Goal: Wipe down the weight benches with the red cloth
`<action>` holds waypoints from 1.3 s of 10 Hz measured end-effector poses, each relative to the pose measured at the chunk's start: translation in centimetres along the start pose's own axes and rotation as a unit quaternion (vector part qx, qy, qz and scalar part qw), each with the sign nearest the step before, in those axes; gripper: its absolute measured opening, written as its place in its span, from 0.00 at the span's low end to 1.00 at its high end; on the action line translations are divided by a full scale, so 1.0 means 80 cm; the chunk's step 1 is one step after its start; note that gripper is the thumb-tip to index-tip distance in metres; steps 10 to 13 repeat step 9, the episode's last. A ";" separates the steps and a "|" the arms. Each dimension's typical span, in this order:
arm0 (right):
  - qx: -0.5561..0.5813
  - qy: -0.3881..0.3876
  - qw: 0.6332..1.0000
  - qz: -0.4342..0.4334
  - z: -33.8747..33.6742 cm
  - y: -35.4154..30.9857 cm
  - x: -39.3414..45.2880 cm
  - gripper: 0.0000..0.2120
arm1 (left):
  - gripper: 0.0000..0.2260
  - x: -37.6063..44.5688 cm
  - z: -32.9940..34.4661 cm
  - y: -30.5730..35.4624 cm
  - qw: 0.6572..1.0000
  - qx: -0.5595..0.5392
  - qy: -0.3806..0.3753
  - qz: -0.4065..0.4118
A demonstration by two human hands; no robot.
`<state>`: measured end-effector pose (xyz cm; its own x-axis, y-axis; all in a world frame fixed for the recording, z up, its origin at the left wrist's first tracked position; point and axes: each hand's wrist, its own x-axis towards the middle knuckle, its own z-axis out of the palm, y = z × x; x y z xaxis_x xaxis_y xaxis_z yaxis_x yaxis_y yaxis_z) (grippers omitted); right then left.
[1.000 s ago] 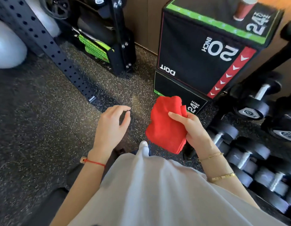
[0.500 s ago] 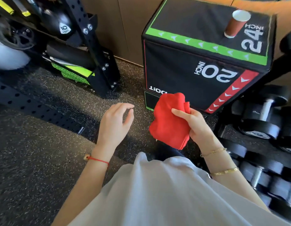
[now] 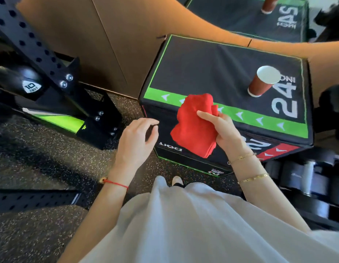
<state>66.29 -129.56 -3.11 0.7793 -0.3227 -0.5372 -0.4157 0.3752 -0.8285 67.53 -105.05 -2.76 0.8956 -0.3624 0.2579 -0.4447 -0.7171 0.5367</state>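
Observation:
My right hand (image 3: pixel 224 130) grips the folded red cloth (image 3: pixel 195 126) in the air, in front of the near top edge of a black plyo box (image 3: pixel 202 73). The thumb lies across the cloth's face. My left hand (image 3: pixel 138 139) hovers just left of the cloth with its fingers loosely curled and holds nothing. No weight bench shows in the head view.
A brown paper cup (image 3: pixel 261 82) stands on the plyo box at its right. A black rack upright (image 3: pixel 37 54) with a 10-marked weight (image 3: pixel 31 86) is at the left. Dumbbells (image 3: pixel 305 179) lie at the right on the speckled rubber floor (image 3: pixel 32 168).
The view has tilted up and closer to the plyo box, so its top now shows. Both hands rose with it; the cloth stays in my right hand.

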 end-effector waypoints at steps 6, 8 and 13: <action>-0.203 0.134 0.969 -0.035 0.071 -0.072 0.213 0.16 | 0.08 0.239 0.034 -0.074 0.988 -0.040 -0.106 0.103; -0.400 0.244 0.876 -0.112 0.087 -0.057 0.206 0.22 | 0.08 0.279 0.029 -0.105 0.973 -0.051 -0.153 0.165; -0.424 0.295 0.847 -0.124 0.088 -0.048 0.195 0.25 | 0.08 0.290 0.030 -0.115 0.965 -0.070 -0.165 0.192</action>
